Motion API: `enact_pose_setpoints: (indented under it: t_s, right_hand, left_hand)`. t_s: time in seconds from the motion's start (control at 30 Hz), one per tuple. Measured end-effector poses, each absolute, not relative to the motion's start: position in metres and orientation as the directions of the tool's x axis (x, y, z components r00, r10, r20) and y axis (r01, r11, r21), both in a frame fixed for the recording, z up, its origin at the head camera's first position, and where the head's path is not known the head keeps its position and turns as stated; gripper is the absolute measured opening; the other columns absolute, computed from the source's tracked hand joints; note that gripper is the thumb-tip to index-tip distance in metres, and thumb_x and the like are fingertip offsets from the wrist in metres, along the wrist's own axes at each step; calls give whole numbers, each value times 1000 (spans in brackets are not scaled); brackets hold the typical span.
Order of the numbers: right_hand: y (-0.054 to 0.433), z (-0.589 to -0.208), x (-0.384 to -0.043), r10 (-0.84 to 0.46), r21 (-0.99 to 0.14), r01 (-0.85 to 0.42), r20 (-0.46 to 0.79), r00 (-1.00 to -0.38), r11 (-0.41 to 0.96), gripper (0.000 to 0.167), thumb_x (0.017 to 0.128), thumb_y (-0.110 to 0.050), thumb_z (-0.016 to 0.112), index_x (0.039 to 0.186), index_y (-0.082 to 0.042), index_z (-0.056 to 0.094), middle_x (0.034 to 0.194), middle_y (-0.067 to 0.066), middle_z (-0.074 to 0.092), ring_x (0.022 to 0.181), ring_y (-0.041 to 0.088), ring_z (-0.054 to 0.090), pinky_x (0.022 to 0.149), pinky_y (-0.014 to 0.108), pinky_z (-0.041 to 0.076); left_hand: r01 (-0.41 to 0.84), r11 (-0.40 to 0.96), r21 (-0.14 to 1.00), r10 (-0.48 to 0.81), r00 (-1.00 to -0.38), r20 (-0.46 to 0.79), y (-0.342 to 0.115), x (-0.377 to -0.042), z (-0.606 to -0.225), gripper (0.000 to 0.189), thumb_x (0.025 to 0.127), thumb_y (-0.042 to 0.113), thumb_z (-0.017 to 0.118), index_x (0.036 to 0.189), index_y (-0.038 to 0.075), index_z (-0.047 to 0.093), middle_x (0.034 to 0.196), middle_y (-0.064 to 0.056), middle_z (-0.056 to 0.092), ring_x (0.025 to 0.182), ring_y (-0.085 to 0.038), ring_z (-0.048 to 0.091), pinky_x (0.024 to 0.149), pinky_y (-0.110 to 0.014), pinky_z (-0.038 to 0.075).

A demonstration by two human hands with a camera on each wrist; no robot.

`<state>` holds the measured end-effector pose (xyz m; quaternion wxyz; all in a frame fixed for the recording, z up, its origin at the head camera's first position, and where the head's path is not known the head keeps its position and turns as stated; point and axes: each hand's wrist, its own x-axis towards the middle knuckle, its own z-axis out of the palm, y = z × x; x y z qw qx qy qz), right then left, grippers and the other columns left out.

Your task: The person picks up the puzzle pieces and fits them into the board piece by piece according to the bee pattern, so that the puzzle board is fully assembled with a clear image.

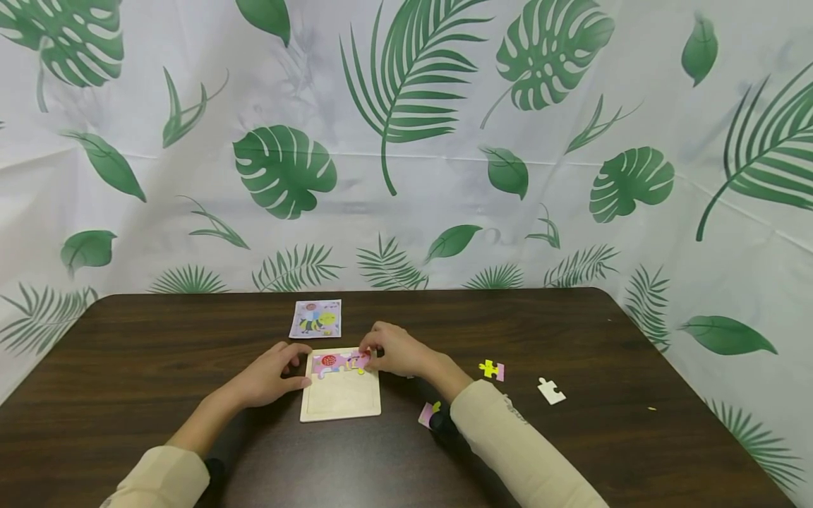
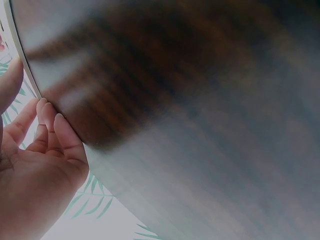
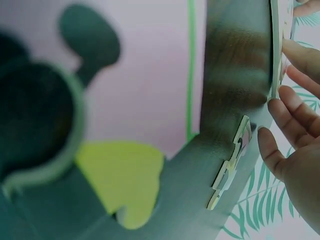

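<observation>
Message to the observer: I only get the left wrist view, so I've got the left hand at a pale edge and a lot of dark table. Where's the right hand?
Observer: The right hand is at the far right corner of a wooden tray.
Operator: Anything beyond that tray?
Observer: Yes, a picture card with a bee printed on it lies there.
Operator: And off to the right?
Observer: A loose puzzle piece lies on the table out there, pale side up.
</observation>
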<state>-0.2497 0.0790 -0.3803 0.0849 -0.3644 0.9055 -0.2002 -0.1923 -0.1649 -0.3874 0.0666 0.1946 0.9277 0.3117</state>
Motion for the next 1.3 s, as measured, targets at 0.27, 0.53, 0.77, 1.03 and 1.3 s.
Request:
enact_pose_setpoints:
  t_s: [0.27, 0.53, 0.77, 1.03, 1.3]
  right_hand:
    - [79, -379, -250, -694, -428, -629, 5, -720, 650, 19, 80, -13, 71, 97, -4, 65, 88, 2, 50, 83, 17, 50, 73, 24, 42]
    - [78, -377, -252, -663, -464, -577, -32, -748, 672, 24, 77, -14, 74, 96, -4, 63, 91, 2, 50, 85, 16, 50, 77, 27, 42]
    - [78, -377, -253, -670, -465, -583, -28, -742, 666, 23, 77, -14, 74, 94, -4, 63, 90, 1, 50, 85, 15, 49, 77, 27, 42]
    - [82, -378, -251, -689, -459, -605, -22, -724, 651, 23, 80, -13, 71, 100, -4, 68, 93, 2, 52, 85, 16, 50, 75, 25, 42]
    - [84, -377, -248, -717, -406, -655, -2, -697, 638, 19, 81, -12, 70, 98, -4, 69, 94, 4, 53, 87, 18, 51, 77, 26, 43]
  left_hand:
    - [318, 733, 602, 400, -916, -4, -165, -193, -387, 45, 81, 19, 69, 118, 1, 51, 91, -7, 47, 82, -22, 48, 71, -39, 40]
    - [329, 730, 599, 408, -913, 4, -166, -194, -387, 45, 82, 20, 69, 118, 1, 50, 92, -8, 47, 81, -22, 48, 72, -40, 40]
    - [332, 731, 596, 409, -912, 6, -166, -195, -388, 45, 82, 20, 69, 118, 1, 50, 92, -8, 47, 80, -22, 48, 71, -39, 40]
    - [329, 733, 596, 409, -912, 1, -165, -195, -389, 45, 82, 20, 69, 119, 1, 50, 92, -8, 47, 81, -22, 48, 72, -39, 40]
    - [321, 733, 600, 405, -914, -6, -165, -193, -389, 46, 82, 21, 69, 119, 1, 50, 92, -8, 47, 81, -22, 48, 72, -40, 40]
